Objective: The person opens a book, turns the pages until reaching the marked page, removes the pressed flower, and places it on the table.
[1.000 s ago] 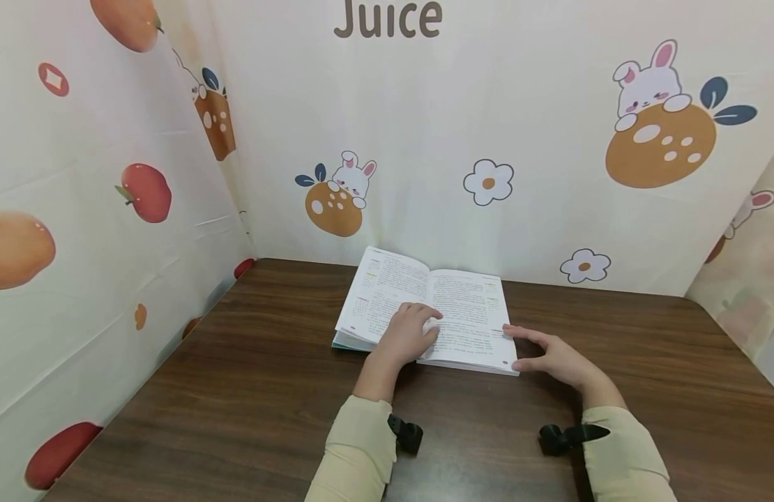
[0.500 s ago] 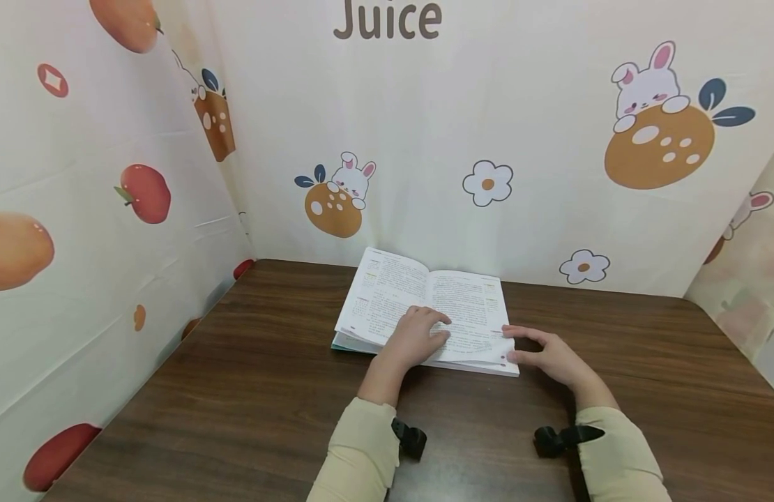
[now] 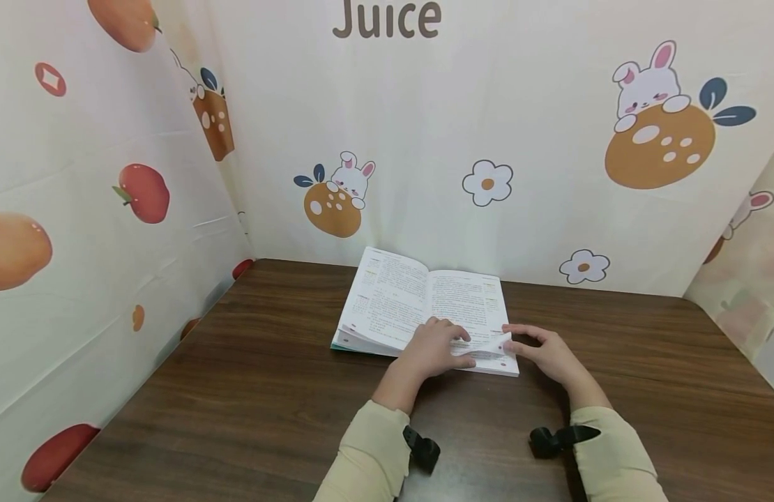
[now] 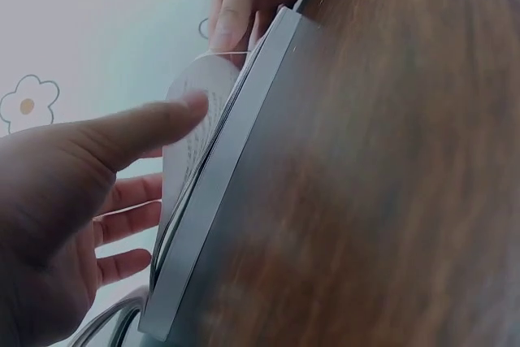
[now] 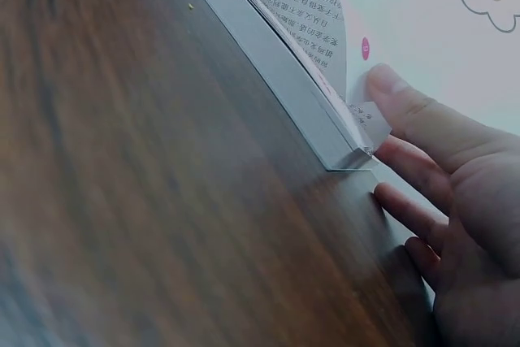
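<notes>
An open book (image 3: 396,293) with printed white pages lies on the table, its spine running away from me. My right hand (image 3: 547,352) is at the book's right edge, where thumb and forefinger pinch the lifted corner of a page (image 5: 317,46). The other right fingers (image 5: 414,217) stay beside the book's edge. My left hand (image 3: 434,348) is over the lower part of the right-hand page, fingers spread and thumb apart. In the left wrist view its thumb (image 4: 175,119) is near the curved-up page, and nothing is gripped; whether the fingertips press the paper is hard to tell.
The dark wooden table (image 3: 255,390) reaches a printed curtain (image 3: 425,139) at the back, close behind the book. Another curtain side (image 3: 79,279) hangs along the left. A black wrist camera (image 3: 423,450) sits at each sleeve.
My left hand has slid right and a little nearer across the right-hand page. The lower right corner of a page has risen from flat and is now between my right thumb and forefinger.
</notes>
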`<act>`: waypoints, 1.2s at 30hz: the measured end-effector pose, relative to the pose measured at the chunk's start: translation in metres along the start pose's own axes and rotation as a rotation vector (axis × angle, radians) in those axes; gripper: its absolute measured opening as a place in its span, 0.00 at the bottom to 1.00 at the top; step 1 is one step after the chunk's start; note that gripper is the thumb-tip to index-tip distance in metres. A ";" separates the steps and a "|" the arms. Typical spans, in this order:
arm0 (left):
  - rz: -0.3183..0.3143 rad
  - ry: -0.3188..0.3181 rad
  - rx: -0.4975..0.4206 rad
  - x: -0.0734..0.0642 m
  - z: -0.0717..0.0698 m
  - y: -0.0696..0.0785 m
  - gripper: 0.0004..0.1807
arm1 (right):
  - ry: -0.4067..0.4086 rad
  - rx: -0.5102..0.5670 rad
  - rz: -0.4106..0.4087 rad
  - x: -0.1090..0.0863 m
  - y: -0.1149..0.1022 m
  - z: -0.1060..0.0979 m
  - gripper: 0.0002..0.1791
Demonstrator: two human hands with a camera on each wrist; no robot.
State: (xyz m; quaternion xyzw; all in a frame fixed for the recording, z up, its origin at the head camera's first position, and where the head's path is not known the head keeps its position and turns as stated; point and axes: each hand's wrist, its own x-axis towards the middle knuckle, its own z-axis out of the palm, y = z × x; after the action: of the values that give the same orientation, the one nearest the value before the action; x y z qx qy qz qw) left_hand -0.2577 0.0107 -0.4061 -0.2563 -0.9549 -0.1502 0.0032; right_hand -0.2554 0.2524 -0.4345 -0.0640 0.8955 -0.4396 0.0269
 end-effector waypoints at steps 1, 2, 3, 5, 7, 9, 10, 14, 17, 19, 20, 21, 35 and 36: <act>0.000 0.005 0.008 0.000 0.001 0.000 0.21 | 0.001 -0.001 0.003 0.000 0.000 0.000 0.30; -0.003 0.009 0.014 0.000 0.001 0.000 0.19 | 0.001 -0.003 0.005 0.000 0.000 0.000 0.30; -0.003 0.012 0.020 0.000 0.002 0.000 0.18 | 0.002 -0.003 0.006 0.000 0.000 0.000 0.30; -0.006 0.017 0.030 0.000 0.003 0.001 0.16 | 0.001 -0.001 0.004 0.000 0.001 0.000 0.30; -0.008 0.018 0.041 0.000 0.003 0.001 0.15 | 0.002 0.018 0.007 0.000 0.002 0.000 0.31; -0.011 0.021 0.048 0.000 0.003 0.001 0.14 | 0.003 0.059 0.016 -0.001 0.003 -0.001 0.32; -0.012 0.024 0.048 0.000 0.003 0.002 0.13 | 0.004 0.082 0.023 -0.001 0.003 -0.001 0.32; -0.020 0.035 0.041 -0.001 0.002 0.004 0.11 | 0.015 0.160 0.061 -0.002 0.002 -0.002 0.34; -0.029 0.043 0.035 -0.002 0.001 0.004 0.10 | 0.033 0.180 0.083 -0.002 0.000 -0.003 0.34; -0.037 0.054 0.030 -0.001 0.001 0.005 0.10 | 0.046 0.192 0.086 -0.002 0.000 -0.003 0.34; -0.041 0.061 0.027 0.000 0.001 0.005 0.10 | 0.051 0.194 0.089 -0.002 0.000 -0.003 0.34; -0.043 0.071 0.026 0.000 0.001 0.005 0.10 | 0.054 0.190 0.089 -0.002 0.001 -0.003 0.34; -0.049 0.381 -0.095 0.002 -0.013 0.002 0.08 | 0.043 0.157 0.087 -0.001 0.001 -0.002 0.30; -0.053 0.404 -0.110 0.001 -0.015 0.001 0.08 | 0.041 0.159 0.084 -0.002 0.001 -0.002 0.30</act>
State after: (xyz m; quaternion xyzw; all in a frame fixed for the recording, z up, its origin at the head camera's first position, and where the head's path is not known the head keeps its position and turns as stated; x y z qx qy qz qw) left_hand -0.2592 0.0077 -0.3910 -0.1956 -0.9316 -0.2506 0.1764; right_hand -0.2541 0.2551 -0.4344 -0.0151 0.8601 -0.5089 0.0321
